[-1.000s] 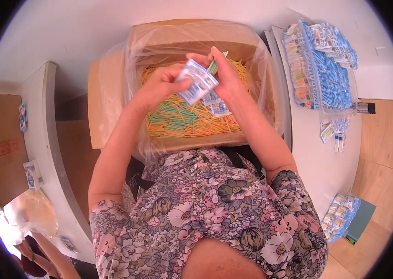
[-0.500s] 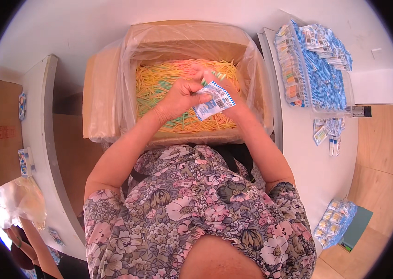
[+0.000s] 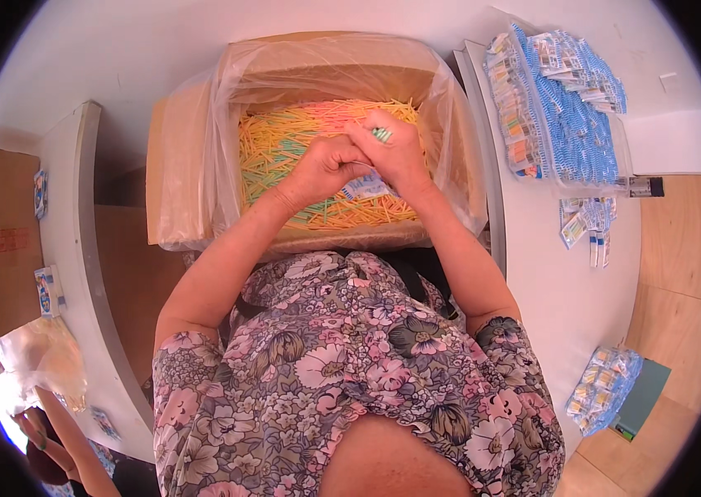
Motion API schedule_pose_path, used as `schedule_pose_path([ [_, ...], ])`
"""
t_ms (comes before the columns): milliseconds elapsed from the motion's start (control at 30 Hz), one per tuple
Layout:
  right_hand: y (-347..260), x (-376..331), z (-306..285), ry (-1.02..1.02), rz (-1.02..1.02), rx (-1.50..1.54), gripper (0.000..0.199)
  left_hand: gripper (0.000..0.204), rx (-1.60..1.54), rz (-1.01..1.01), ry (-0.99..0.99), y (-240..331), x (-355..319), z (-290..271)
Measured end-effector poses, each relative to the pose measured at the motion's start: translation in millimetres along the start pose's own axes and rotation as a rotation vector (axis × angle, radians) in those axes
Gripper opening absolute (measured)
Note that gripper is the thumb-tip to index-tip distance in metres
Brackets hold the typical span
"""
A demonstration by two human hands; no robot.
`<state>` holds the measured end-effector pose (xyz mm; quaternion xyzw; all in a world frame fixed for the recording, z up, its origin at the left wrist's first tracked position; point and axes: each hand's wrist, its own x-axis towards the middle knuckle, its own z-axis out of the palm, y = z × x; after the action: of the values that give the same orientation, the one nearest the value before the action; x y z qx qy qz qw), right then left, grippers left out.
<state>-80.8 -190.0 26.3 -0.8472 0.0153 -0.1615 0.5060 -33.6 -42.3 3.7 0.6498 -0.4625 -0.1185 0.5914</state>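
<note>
Over a cardboard box [image 3: 189, 157] lined with clear plastic, my two hands come together. Thin pink, yellow, orange and green sticks [image 3: 263, 170] lie loose in a deep pile inside it. My left hand [image 3: 321, 172] is closed in a pinch on the edge of a small white-and-blue printed packet [image 3: 365, 186], which hangs below the fingers. My right hand [image 3: 396, 149] is curled round a small bunch of pale green sticks [image 3: 381, 134], whose ends poke out between the fingers. Its thumb side meets the left fingertips at the packet, and part of the packet is hidden behind it.
On the white table at right stands a clear plastic tub [image 3: 626, 153] of blue-striped packets, with a few loose packets [image 3: 587, 219] nearer me. Lower right lies a blue bundle of packets [image 3: 605, 389]. At left are a shelf edge [image 3: 85, 207] and another person's arm [image 3: 77, 439].
The packet has turned from lying flat in view to hanging below my fingers. My right hand has curled over and closed in against my left fingertips, still gripping the green sticks.
</note>
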Motion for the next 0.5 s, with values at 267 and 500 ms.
schedule_pose_path([
  [267, 24.2, -23.3, -56.6, -0.274, 0.327, -0.27, 0.021, 0.015, -0.423, -0.394, 0.136, -11.3, 1.1, -21.3],
  [500, 22.1, -40.8, -57.4, -0.404, 0.259, -0.225, 0.021, 0.017, -0.612, -0.465, 0.151, -11.9, 5.1, -26.1],
])
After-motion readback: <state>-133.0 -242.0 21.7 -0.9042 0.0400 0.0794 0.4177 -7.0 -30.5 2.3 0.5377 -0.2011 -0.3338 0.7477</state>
